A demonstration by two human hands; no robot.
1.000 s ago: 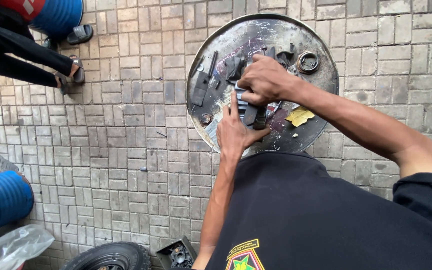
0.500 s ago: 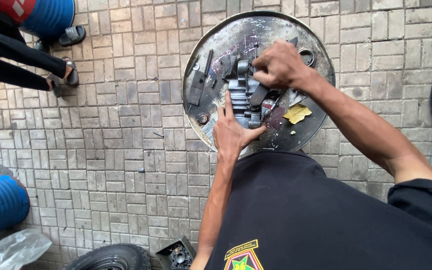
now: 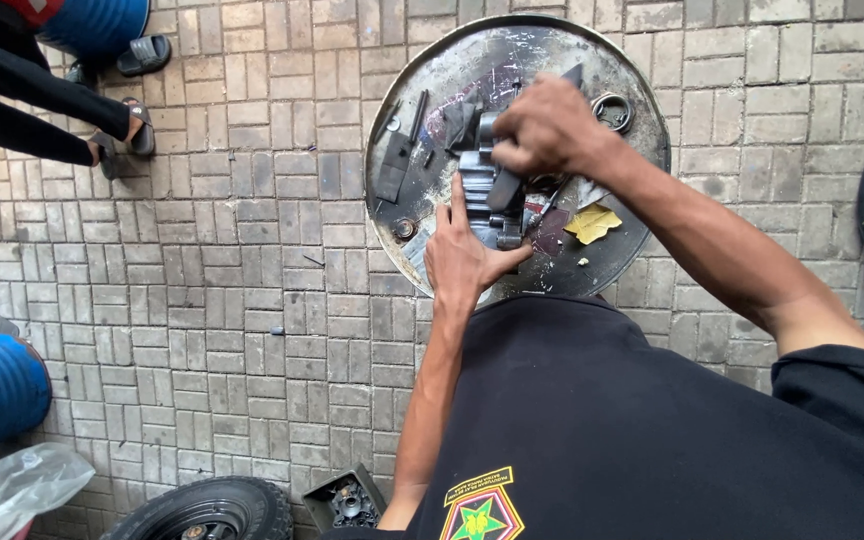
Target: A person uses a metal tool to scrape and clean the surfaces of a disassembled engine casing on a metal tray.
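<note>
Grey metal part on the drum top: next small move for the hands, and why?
Probably keep the left hand pressing the grey metal part flat while the right hand works at its upper end. The part lies on the round drum top among loose bits, and could slip if released.

Under your hands sits a grey, ribbed cast-metal part (image 3: pixel 487 195), blocky and finned, lying on the top of a round, scuffed steel drum lid (image 3: pixel 512 60). It lies roughly lengthwise toward you, near the lid's middle. Your left hand (image 3: pixel 464 262) presses on its near end, index finger stretched along its left side. Your right hand (image 3: pixel 549 128) closes over its far end, hiding that part from view.
</note>
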